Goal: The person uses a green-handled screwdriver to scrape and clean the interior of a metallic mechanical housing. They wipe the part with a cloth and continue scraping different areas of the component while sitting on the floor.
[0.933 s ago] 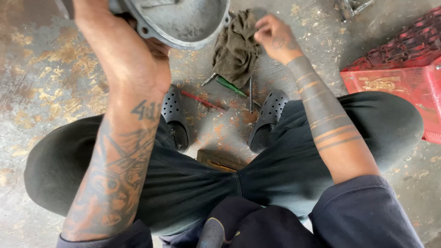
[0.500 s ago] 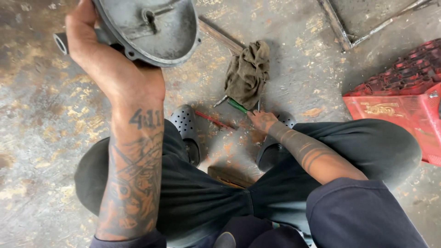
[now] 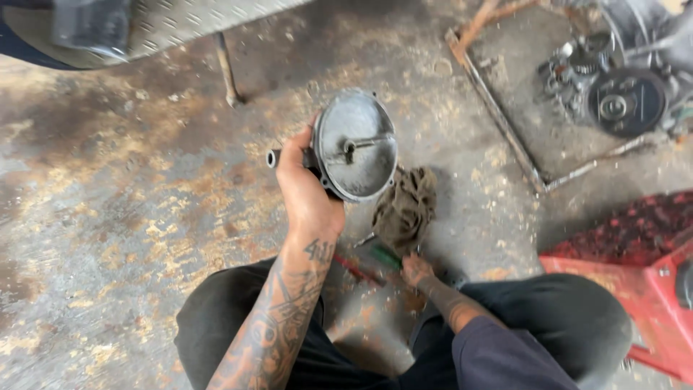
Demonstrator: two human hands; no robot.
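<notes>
Gripping a round, dull-grey cast-metal cover (image 3: pixel 356 144), left hand (image 3: pixel 307 191) raised.

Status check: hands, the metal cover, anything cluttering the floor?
Left hand grips round metal cover, held up, hollow side showing. Right hand down at green-handled screwdriver; grasp unclear. Brown rag and red-handled tool lie beside it.

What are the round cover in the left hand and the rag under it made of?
Round cover: looks like cast metal, probably aluminium; dull grey, matte, grimy inside, with a moulded rim and a stub pipe at the side. The left hand grips it from behind. Rag: woven cloth, olive-brown, crumpled in soft folds and stained, lying on the floor. The exact alloy cannot be told.
</notes>
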